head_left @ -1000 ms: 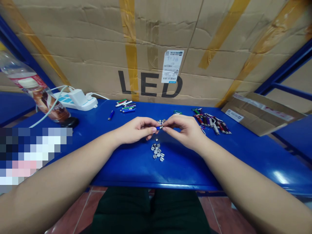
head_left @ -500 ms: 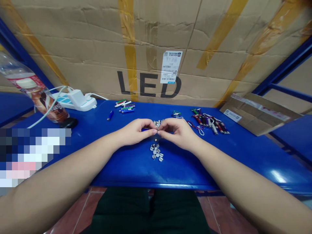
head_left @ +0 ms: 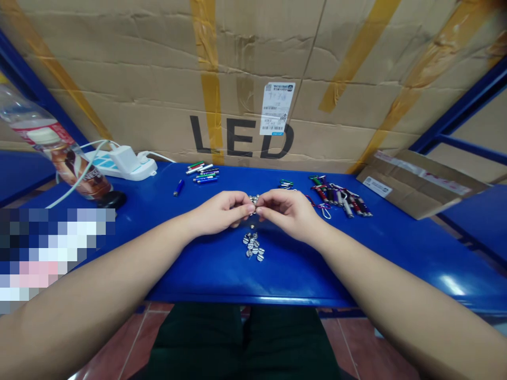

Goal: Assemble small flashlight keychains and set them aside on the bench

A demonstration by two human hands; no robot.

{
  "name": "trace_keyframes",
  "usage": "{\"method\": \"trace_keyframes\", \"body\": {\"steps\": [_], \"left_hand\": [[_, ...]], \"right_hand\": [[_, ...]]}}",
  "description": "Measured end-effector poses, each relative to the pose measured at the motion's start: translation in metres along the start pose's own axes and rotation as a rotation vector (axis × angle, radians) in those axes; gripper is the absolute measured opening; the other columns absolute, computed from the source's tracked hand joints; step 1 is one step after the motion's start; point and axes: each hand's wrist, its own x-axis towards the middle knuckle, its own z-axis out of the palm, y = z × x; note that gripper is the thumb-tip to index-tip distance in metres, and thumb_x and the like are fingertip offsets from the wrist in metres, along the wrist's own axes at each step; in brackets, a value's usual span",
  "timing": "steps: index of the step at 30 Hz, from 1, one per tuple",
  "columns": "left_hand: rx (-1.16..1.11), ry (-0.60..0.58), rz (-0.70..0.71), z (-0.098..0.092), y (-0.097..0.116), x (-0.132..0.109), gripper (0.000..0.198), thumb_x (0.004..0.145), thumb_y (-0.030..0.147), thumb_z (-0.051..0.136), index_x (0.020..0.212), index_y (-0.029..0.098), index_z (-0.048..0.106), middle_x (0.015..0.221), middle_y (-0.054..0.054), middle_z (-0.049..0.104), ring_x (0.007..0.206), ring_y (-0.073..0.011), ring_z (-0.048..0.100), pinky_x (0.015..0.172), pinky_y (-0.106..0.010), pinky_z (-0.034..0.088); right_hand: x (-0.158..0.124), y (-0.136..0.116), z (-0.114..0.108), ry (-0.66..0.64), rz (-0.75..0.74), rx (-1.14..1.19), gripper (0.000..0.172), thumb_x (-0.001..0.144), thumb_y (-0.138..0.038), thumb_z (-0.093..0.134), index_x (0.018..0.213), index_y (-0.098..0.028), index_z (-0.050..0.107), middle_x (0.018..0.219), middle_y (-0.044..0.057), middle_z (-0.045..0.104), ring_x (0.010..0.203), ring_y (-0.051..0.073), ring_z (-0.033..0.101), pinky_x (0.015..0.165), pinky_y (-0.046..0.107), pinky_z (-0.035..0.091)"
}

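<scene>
My left hand [head_left: 219,212] and my right hand [head_left: 287,212] meet above the middle of a blue metal table [head_left: 301,279], their fingertips pinching a small part [head_left: 254,209] that they mostly hide. Only a bit of silver shows there. Just behind the fingertips lies a small cluster of silver pieces [head_left: 254,199]. Below my hands is a loose pile of slotted silver discs [head_left: 252,246]. To the right lie several keychain mini torches [head_left: 340,199], with carabiner clips [head_left: 287,183] nearer my right hand.
Several coloured metal tubes [head_left: 203,171] and a lone blue tube [head_left: 178,187] lie at the back left. Farther left stand a white power strip [head_left: 122,164] and a plastic bottle [head_left: 51,148]. A large LED carton [head_left: 241,79] forms the back; flattened cardboard [head_left: 415,184] sits right.
My fingertips now cover the small blue tube that showed between my hands earlier. My hands stay close together at the centre, and the view has tilted slightly.
</scene>
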Motion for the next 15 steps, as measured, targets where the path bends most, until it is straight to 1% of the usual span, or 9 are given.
{"method": "trace_keyframes", "body": {"steps": [3,5,7,9,10,12,13,15], "left_hand": [[-0.224,-0.084,-0.102,0.002,0.002,0.000,0.047,0.079,0.053,0.083,0.079,0.016,0.054,0.068,0.005,0.049,0.050,-0.0042,0.041,0.047,-0.018,0.032],[-0.350,-0.133,-0.138,0.002,0.002,0.000,0.047,0.077,0.049,0.087,0.079,0.015,0.054,0.068,0.006,0.048,0.049,-0.0023,0.036,0.045,-0.016,0.028],[-0.462,-0.178,-0.159,0.003,0.003,-0.001,0.045,0.079,0.047,0.087,0.081,0.015,0.055,0.068,0.005,0.048,0.049,-0.0012,0.031,0.045,-0.016,0.025],[-0.536,-0.222,-0.178,0.002,0.002,-0.002,0.044,0.082,0.048,0.085,0.082,0.014,0.057,0.068,0.005,0.047,0.048,-0.0006,0.027,0.045,-0.016,0.022],[-0.552,-0.242,-0.190,0.001,0.002,-0.002,0.044,0.082,0.048,0.085,0.083,0.014,0.058,0.068,0.005,0.047,0.048,-0.0005,0.025,0.044,-0.016,0.021],[-0.534,-0.264,-0.207,0.000,0.002,-0.002,0.044,0.082,0.049,0.085,0.082,0.013,0.058,0.067,0.005,0.047,0.048,-0.0009,0.026,0.044,-0.016,0.020],[-0.501,-0.256,-0.207,-0.001,0.001,-0.002,0.045,0.081,0.049,0.085,0.082,0.014,0.058,0.067,0.005,0.047,0.048,-0.0014,0.028,0.044,-0.016,0.021],[-0.403,-0.195,-0.176,-0.002,0.000,-0.001,0.046,0.080,0.052,0.085,0.082,0.014,0.058,0.067,0.004,0.048,0.050,-0.0032,0.035,0.046,-0.017,0.025]], "right_hand": [[0.000,-0.004,-0.006,-0.033,-0.272,-0.281,0.005,0.097,-0.020,0.066,0.095,-0.018,0.071,0.085,0.005,0.071,0.079,0.017,0.066,0.074,0.031,0.054],[0.001,-0.006,-0.009,-0.072,-0.415,-0.380,0.008,0.100,-0.018,0.062,0.100,-0.018,0.070,0.090,0.007,0.070,0.082,0.017,0.065,0.076,0.031,0.054],[0.003,-0.008,-0.012,-0.088,-0.540,-0.448,0.011,0.103,-0.018,0.058,0.104,-0.018,0.069,0.094,0.009,0.070,0.085,0.018,0.064,0.077,0.032,0.055],[0.004,-0.010,-0.014,-0.090,-0.632,-0.514,0.014,0.104,-0.019,0.055,0.105,-0.018,0.069,0.093,0.009,0.069,0.085,0.019,0.064,0.077,0.033,0.055],[0.004,-0.011,-0.015,-0.098,-0.656,-0.539,0.015,0.105,-0.019,0.054,0.105,-0.018,0.069,0.092,0.009,0.068,0.085,0.019,0.063,0.076,0.034,0.055],[0.003,-0.011,-0.014,-0.123,-0.658,-0.559,0.016,0.105,-0.019,0.054,0.102,-0.019,0.070,0.090,0.009,0.068,0.084,0.019,0.063,0.075,0.034,0.055],[0.003,-0.011,-0.013,-0.131,-0.635,-0.547,0.016,0.104,-0.018,0.054,0.100,-0.018,0.070,0.091,0.009,0.068,0.084,0.019,0.063,0.075,0.033,0.055],[0.001,-0.010,-0.009,-0.107,-0.540,-0.473,0.012,0.102,-0.019,0.059,0.097,-0.018,0.070,0.092,0.009,0.069,0.084,0.018,0.064,0.077,0.032,0.055]]}}
